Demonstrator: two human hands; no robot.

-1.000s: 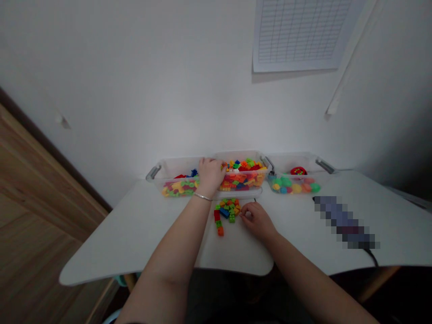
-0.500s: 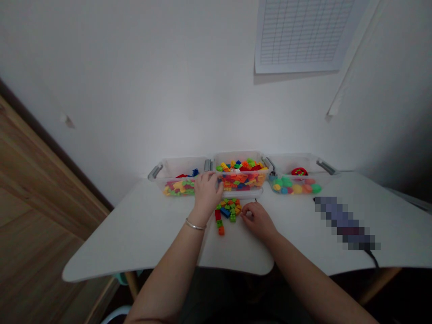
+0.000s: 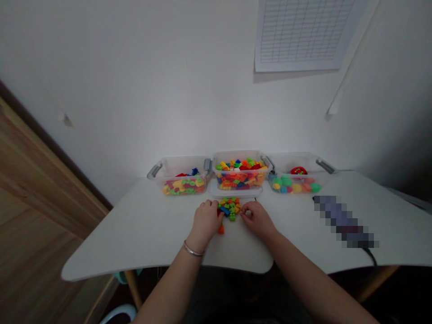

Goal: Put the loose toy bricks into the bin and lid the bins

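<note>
Fingers point(image 3: 206, 205) of the left hand point(image 3: 205, 220) curl loosely on the white table point(image 3: 135, 238), just beside a heap of interlocking plastic bricks point(image 3: 228, 208). Fingers point(image 3: 247, 208) of the right hand point(image 3: 258, 220) curve half-closed at its other side; whether either hand grips a brick cannot be told. A lone orange brick point(image 3: 221, 230) lies by the left fingers. Such loose bricks seem to call for light fingertip contact. Beyond stands a clear plastic bin point(image 3: 236, 154) full of bricks; the gridded wall sheet point(image 3: 300, 36) shows nothing legible.

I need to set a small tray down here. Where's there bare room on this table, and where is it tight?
Bare tabletop lies left of the left hand, below the left tub. Another patch lies between the right hand and the pixelated object, below the right tub. It's crowded at the loose bricks, between the hands, below the middle tub.
</note>
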